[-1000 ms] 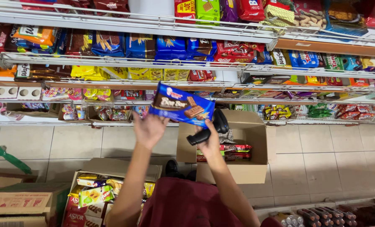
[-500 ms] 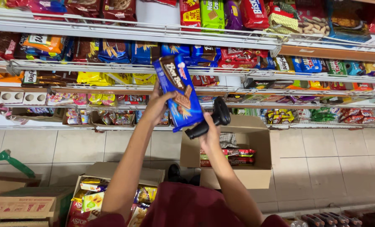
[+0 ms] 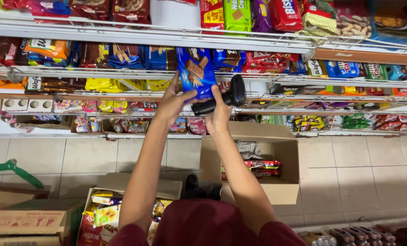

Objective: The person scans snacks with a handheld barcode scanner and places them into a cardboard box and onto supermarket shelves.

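The left hand [image 3: 172,102] is raised toward the shelves [image 3: 121,73], its fingers [image 3: 188,94] grasping a blue biscuit pack [image 3: 195,72] by the lower edge. The pack stands nearly upright, tilted slightly, in front of the row of blue and red packs on the second wire shelf, level with that row; whether it touches the shelf cannot be told. The right hand [image 3: 218,114] is just beside the left, its fingers clenched around a black handheld scanner [image 3: 221,98]. The scanner's head sits to the right of the pack's lower corner, close to it or touching it.

Both forearms reach up from the bottom of the view, over a dark red garment [image 3: 212,225]. Below the right forearm an open cardboard box [image 3: 285,191] stands on the tiled floor [image 3: 358,173], with a few red packs [image 3: 262,167] and a checked cloth [image 3: 249,149] inside. To the lower left, beside the left forearm, a second open box [image 3: 135,183] holds yellow and green snack packs [image 3: 104,214]. A green handle [image 3: 12,172] lies at the far left, and a closed carton [image 3: 23,221] sits in the lower left corner.
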